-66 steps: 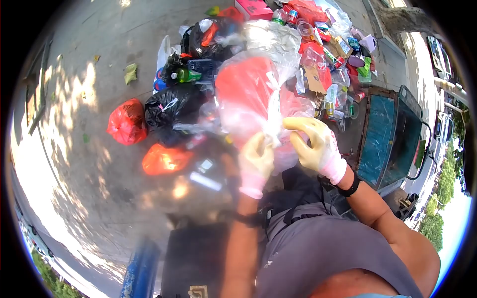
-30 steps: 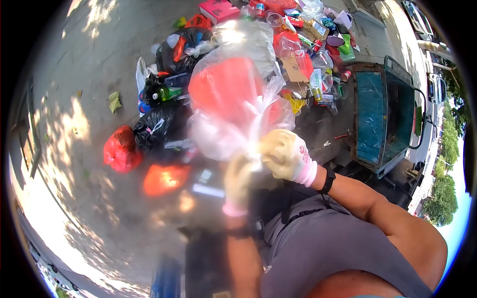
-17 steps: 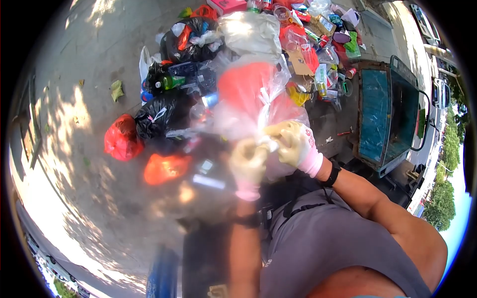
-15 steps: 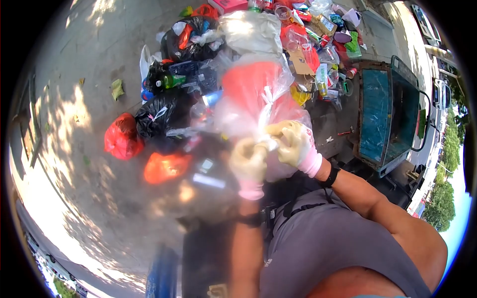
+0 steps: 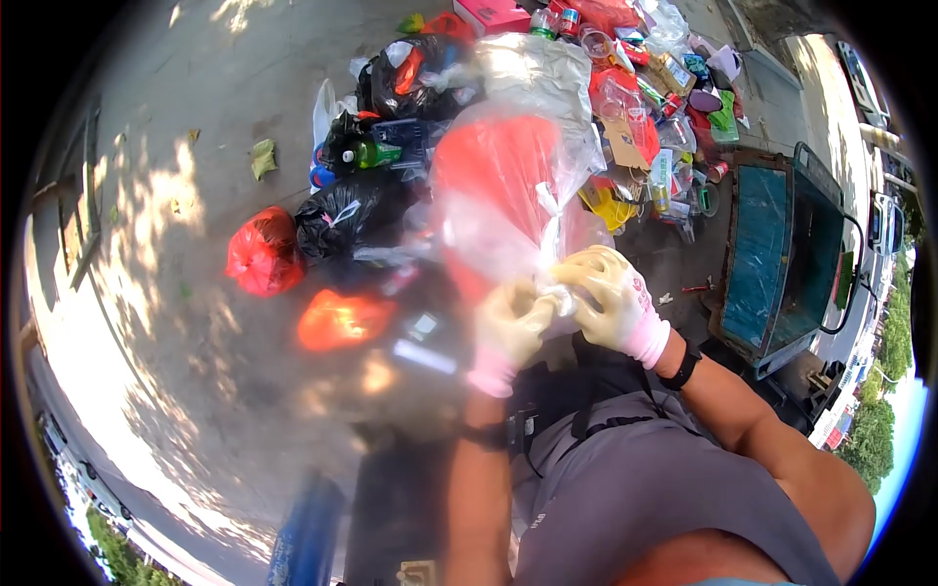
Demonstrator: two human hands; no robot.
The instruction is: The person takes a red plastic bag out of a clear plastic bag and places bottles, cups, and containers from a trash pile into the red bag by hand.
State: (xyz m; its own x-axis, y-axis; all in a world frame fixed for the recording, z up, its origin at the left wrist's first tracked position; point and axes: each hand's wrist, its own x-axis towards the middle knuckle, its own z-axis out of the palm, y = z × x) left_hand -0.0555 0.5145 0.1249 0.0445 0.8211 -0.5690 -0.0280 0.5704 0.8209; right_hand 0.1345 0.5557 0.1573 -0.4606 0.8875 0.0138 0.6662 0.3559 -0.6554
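Observation:
A clear plastic bag [image 5: 498,186] with something red inside hangs in front of me, its neck gathered into a white twisted strip. My left hand [image 5: 513,317], in a cream glove with a pink cuff, pinches the gathered end. Close beside it on the right, my right hand [image 5: 606,293], gloved alike, has its fingers curled on the same end. Both hands sit just below the white knot. Behind the bag lies a silvery white sheet or bag [image 5: 537,73]. The lower left of the bag is blurred.
Black bags [image 5: 342,215], a red bag [image 5: 265,251] and an orange bag [image 5: 342,319] lie on the pavement at left. Bottles, cans and cardboard [image 5: 622,144] are heaped at upper right. A teal-panelled metal frame [image 5: 755,254] stands at right, and a blue post [image 5: 305,532] at bottom left.
The surroundings have shifted right in view. Both hands stay together at the neck of the clear bag, after moving slightly up and right from their position one second ago.

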